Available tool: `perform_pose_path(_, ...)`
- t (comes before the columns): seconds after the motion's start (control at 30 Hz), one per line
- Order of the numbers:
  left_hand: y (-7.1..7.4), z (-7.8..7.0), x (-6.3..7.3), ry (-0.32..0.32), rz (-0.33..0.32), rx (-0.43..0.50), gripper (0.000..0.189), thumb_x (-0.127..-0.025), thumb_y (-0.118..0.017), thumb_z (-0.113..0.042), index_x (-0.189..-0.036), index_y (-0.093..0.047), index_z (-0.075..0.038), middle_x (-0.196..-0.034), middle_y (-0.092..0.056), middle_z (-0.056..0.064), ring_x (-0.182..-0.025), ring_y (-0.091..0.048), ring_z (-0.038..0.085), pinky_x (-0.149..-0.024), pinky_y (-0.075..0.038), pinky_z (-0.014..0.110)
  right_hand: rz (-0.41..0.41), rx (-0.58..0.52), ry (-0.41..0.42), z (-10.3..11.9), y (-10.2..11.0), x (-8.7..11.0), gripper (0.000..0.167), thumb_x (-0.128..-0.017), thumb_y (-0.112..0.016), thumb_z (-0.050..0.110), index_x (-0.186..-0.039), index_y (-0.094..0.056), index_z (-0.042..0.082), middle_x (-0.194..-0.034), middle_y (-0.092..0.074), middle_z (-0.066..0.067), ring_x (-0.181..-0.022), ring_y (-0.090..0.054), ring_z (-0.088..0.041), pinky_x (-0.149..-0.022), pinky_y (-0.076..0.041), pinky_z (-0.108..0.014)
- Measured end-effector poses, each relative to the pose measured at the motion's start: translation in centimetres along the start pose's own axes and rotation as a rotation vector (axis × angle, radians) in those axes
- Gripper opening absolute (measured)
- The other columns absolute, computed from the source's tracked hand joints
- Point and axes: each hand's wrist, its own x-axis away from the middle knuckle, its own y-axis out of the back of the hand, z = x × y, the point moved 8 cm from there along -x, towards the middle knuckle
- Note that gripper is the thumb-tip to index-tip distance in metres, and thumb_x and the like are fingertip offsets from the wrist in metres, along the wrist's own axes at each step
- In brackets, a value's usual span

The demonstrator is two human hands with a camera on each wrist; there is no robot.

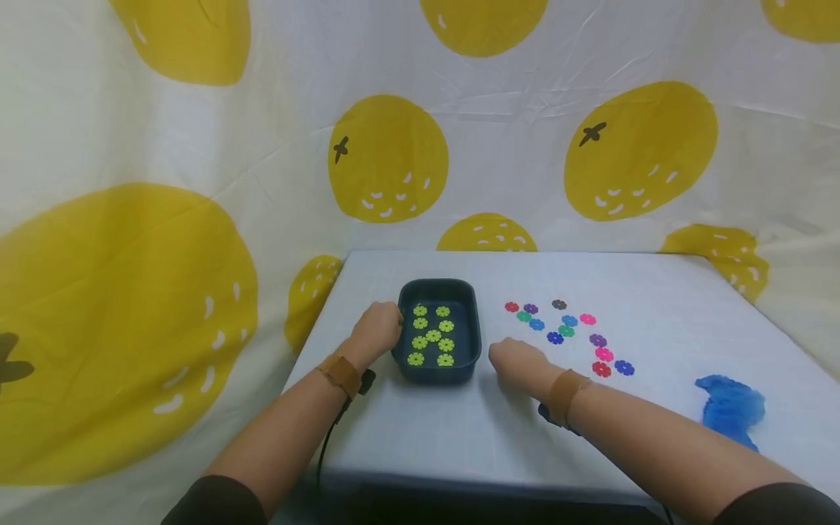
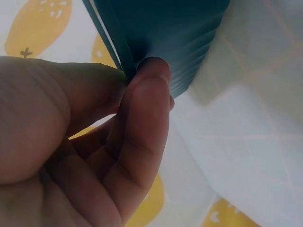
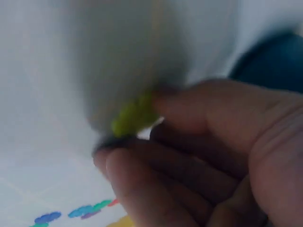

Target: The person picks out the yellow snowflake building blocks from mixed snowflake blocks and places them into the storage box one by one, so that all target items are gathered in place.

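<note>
A dark teal rectangular bin [image 1: 436, 375] stands on the white table, with several yellow-green flower-shaped discs [image 1: 433, 335] laid out on its floor. At its left side, my left hand [image 1: 377, 332] pinches the rim between thumb and fingers; the left wrist view shows the bin's ribbed outer wall [image 2: 165, 33] beside the fingertips. Just right of the bin, my right hand [image 1: 521, 364] is close over the table. Between its thumb and fingers it pinches one yellow-green flower-shaped disc [image 3: 135, 116], partly covered by the thumb and blurred.
Several flower-shaped discs [image 1: 566, 331] in red, pink, blue, purple, green and grey lie scattered right of the bin. A crumpled blue fluffy thing [image 1: 731, 408] lies at the table's right. Behind the table [image 1: 407, 452] hangs a fruit-printed curtain [image 1: 505, 160]. Cables trail from both wrists.
</note>
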Motion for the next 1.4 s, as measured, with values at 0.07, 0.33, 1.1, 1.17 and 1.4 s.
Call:
perform_pose_path(0.07, 0.1, -0.1, 0.1, 0.001, 0.002, 0.000, 0.022, -0.103, -0.056, -0.003, -0.099, -0.077, -0.001, -0.077, -0.066, 0.007, -0.067, -0.059, 0.017, -0.055, -0.047, 0.024, -0.024, 0.019, 0.030, 0.4, -0.4, 0.1, 0.026, -0.089, -0.081, 0.019, -0.108, -0.066, 0.008, -0.086, -0.065, -0.006, -0.083, -0.063, -0.022, -0.086, -0.058, -0.043)
perform_pose_path(0.33, 0.3, -0.5, 0.4, -0.005, 0.004, -0.022, 0.022, -0.103, -0.055, -0.002, -0.096, -0.076, -0.001, -0.077, -0.065, 0.007, -0.068, -0.059, 0.018, -0.057, -0.048, 0.024, -0.044, 0.057, 0.055, 0.7, -0.5, 0.1, 0.025, -0.089, -0.082, 0.019, -0.106, -0.067, 0.009, -0.082, -0.064, -0.005, -0.079, -0.062, -0.021, -0.084, -0.058, -0.041)
perform_pose_path(1.1, 0.1, -0.3, 0.3, 0.009, 0.004, -0.012, 0.020, -0.104, -0.055, -0.003, -0.099, -0.075, -0.001, -0.077, -0.064, 0.007, -0.068, -0.059, 0.018, -0.057, -0.047, 0.025, 0.090, -0.093, -0.010, -2.5, 5.3, -3.1, 0.022, -0.093, -0.076, 0.010, -0.114, -0.072, 0.003, -0.096, -0.071, -0.008, -0.086, -0.066, -0.023, -0.085, -0.059, -0.041)
perform_pose_path(1.17, -0.1, -0.2, 0.2, 0.010, 0.008, -0.012, 0.020, -0.104, -0.055, -0.004, -0.099, -0.075, -0.001, -0.077, -0.064, 0.007, -0.068, -0.059, 0.018, -0.057, -0.047, 0.025, 0.084, -0.100, -0.021, -2.5, 6.6, -3.2, 0.021, -0.093, -0.076, 0.008, -0.113, -0.071, 0.003, -0.099, -0.071, -0.010, -0.087, -0.066, -0.025, -0.085, -0.059, -0.041)
perform_pose_path(1.4, -0.3, -0.2, 0.0, 0.009, 0.007, -0.014, 0.021, -0.104, -0.055, -0.004, -0.099, -0.074, -0.002, -0.077, -0.064, 0.006, -0.069, -0.059, 0.018, -0.058, -0.047, 0.025, 0.041, -0.155, -0.041, -2.4, 10.0, -3.3, 0.025, -0.093, -0.075, 0.008, -0.117, -0.072, 0.003, -0.104, -0.072, -0.013, -0.089, -0.066, -0.028, -0.082, -0.060, -0.040)
